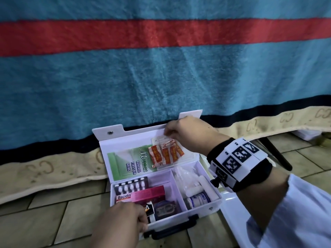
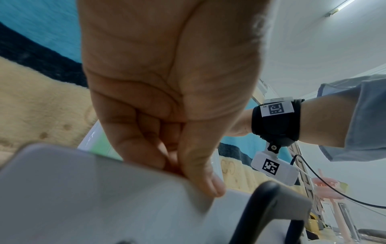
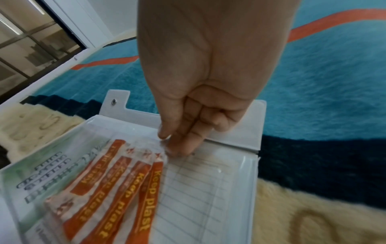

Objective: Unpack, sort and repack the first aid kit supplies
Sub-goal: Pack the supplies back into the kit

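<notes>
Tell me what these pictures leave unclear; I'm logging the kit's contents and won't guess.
- Head view: the left hand covers the near left corner of the first aid kit.
- Head view: the blister pack lies partly under the pink Bacidin box.
- Head view: the roll's label is too small to read.
- Right wrist view: the right hand's fingertips blur where they meet the plaster strips.

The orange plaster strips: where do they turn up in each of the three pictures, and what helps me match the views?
Head: orange plaster strips lie in the open lid's clear pocket, centre frame, under the right hand.
Left wrist: not in it; the left hand on the white kit's front edge fills the view.
Right wrist: lower left, fanned out just below the fingertips.
Shared landmark: the teal blanket behind the kit.
</notes>
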`<state>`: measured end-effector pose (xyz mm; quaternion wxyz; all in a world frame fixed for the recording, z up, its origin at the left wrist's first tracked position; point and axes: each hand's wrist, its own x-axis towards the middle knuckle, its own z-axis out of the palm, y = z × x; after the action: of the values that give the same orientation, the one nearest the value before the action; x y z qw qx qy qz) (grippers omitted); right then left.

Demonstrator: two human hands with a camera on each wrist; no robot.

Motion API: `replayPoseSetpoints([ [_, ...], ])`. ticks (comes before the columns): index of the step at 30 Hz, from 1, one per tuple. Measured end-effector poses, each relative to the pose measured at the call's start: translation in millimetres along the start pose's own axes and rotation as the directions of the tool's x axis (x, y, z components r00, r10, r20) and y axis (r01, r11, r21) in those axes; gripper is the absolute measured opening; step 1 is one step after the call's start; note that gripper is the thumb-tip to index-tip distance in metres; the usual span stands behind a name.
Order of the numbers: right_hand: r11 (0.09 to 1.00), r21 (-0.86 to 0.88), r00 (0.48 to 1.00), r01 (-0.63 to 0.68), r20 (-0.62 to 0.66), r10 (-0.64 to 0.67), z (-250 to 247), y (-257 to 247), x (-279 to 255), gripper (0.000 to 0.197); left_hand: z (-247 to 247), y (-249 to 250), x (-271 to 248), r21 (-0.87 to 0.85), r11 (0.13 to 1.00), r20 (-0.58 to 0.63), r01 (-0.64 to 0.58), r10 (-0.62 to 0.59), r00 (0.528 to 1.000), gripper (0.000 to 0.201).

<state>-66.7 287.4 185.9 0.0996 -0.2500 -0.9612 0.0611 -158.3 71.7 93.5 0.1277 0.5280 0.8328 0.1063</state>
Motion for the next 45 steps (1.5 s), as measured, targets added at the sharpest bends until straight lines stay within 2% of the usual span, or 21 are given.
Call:
replayPoseSetpoints([
  [4,0.996,-0.068,0.994,0.058,0.094,-0.052,2.9,-2.7,1.0,0.018,-0.1,0.1,-1.1,0.0,1.0,0.0,0.014,-0.014,1.0,0.019],
  [7,0.985,-0.162,0.996,0.056,0.08,-0.043,0.6,1.7,-1.1,0.02,0.0,1.0,-2.3,0.001,1.0,0.007,0.029,-0.029,1.0,0.02],
  [12,0.955,-0.292,0.993,0.057,0.112,-0.026,1.2,1.8,-5.5,0.034,-0.7,1.0,-1.3,-0.008,0.998,0.02,0.058,-0.058,0.998,0.02],
  [18,0.999,-0.032,1.0,0.011,0.008,-0.011,-13.2,13.4,-27.2,0.03,-2.1,3.6,-2.4,0.017,0.997,0.034,0.07,-0.07,0.997,0.02],
  [23,0.981,0.152,0.991,-0.122,-0.043,0.13,-41.4,47.1,-88.2,0.019,-7.0,8.6,-6.6,0.065,0.997,0.012,0.043,-0.044,0.999,0.018],
  [25,0.958,0.104,0.964,-0.266,0.033,0.264,-41.0,71.3,-120.6,0.02,-8.6,11.1,-6.7,0.086,0.996,0.02,0.018,-0.02,1.0,0.019],
  [27,0.917,-0.058,0.901,-0.394,0.176,0.397,-29.9,93.8,-155.6,0.026,-9.1,12.5,-3.2,0.099,0.995,0.052,-0.001,-0.005,0.999,0.019],
  [29,0.874,-0.197,0.808,-0.445,0.332,0.486,-10.7,108.6,-189.7,0.032,-9.8,13.6,1.6,0.1,0.995,0.088,0.002,-0.011,0.996,0.02],
  [31,0.873,-0.225,0.754,-0.433,0.441,0.487,10.4,111.6,-217.3,0.033,-9.3,14.7,4.6,0.113,0.994,0.107,0.006,-0.018,0.994,0.026],
  [33,0.892,-0.215,0.766,-0.397,0.458,0.451,30.6,108.2,-234.5,0.031,-8.6,15.6,6.0,0.141,0.99,0.116,0.009,-0.025,0.993,0.029],
  [35,0.902,-0.222,0.797,-0.37,0.423,0.431,46.0,101.9,-241.0,0.034,-8.2,15.5,7.9,0.151,0.988,0.125,0.01,-0.029,0.992,0.031],
  [38,0.903,-0.258,0.805,-0.344,0.415,0.425,55.2,91.8,-240.6,0.041,-9.0,14.6,11.7,0.184,0.983,0.144,-0.011,-0.016,0.989,0.028],
  [45,0.866,-0.299,0.769,-0.4,0.406,0.495,52.2,82.6,-235.1,0.023,-9.2,18.4,12.2,0.216,0.975,0.156,-0.05,0.016,0.988,0.024],
])
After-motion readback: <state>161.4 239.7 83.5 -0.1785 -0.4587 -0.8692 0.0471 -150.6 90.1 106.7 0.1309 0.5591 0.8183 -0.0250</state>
